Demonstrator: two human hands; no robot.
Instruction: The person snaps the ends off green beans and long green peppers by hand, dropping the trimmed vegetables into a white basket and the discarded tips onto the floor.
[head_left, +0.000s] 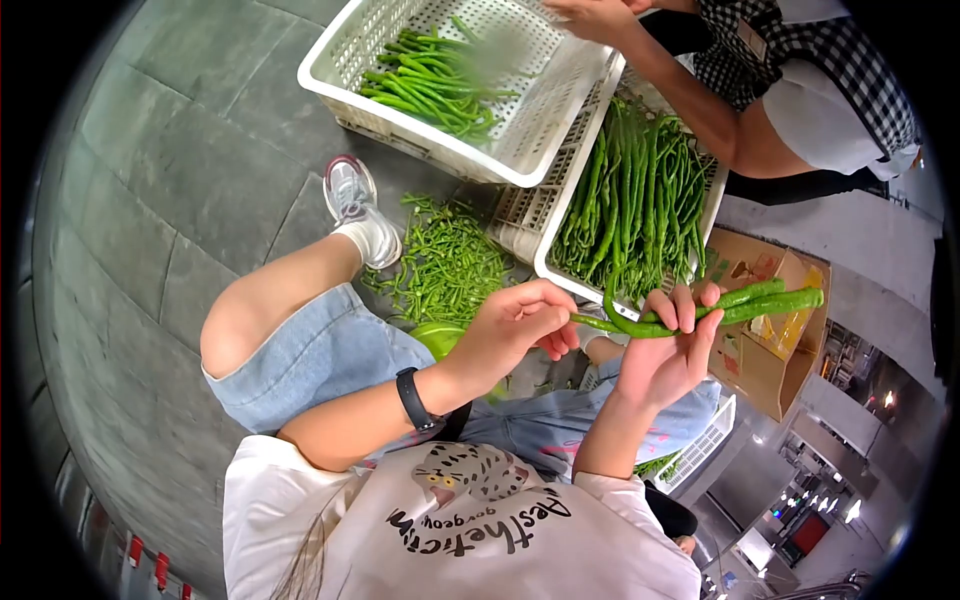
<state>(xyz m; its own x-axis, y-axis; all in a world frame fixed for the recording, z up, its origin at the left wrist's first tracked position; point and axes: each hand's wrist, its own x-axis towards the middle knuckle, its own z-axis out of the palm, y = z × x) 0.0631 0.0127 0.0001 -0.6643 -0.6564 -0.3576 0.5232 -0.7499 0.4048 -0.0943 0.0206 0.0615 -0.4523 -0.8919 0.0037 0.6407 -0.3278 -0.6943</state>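
Observation:
Two long green chili peppers (770,304) lie across my right hand (668,350), whose fingers are wrapped round their middles. The thick ends stick out to the right, and one thin end curls upward. My left hand (520,328) pinches the thin tip of a pepper between thumb and forefinger. Below and left of the hands, a heap of short green stems or pepper pieces (450,262) lies on the floor. Beyond my right hand, a white crate (548,262) is filled with long green peppers (640,190).
A second white plastic basket (330,62), partly filled with green peppers (425,82), rests on a crate at the top. Another person's hand (595,18) reaches over it. An open cardboard box (745,368) stands at right. My shoe (350,190) is beside the heap.

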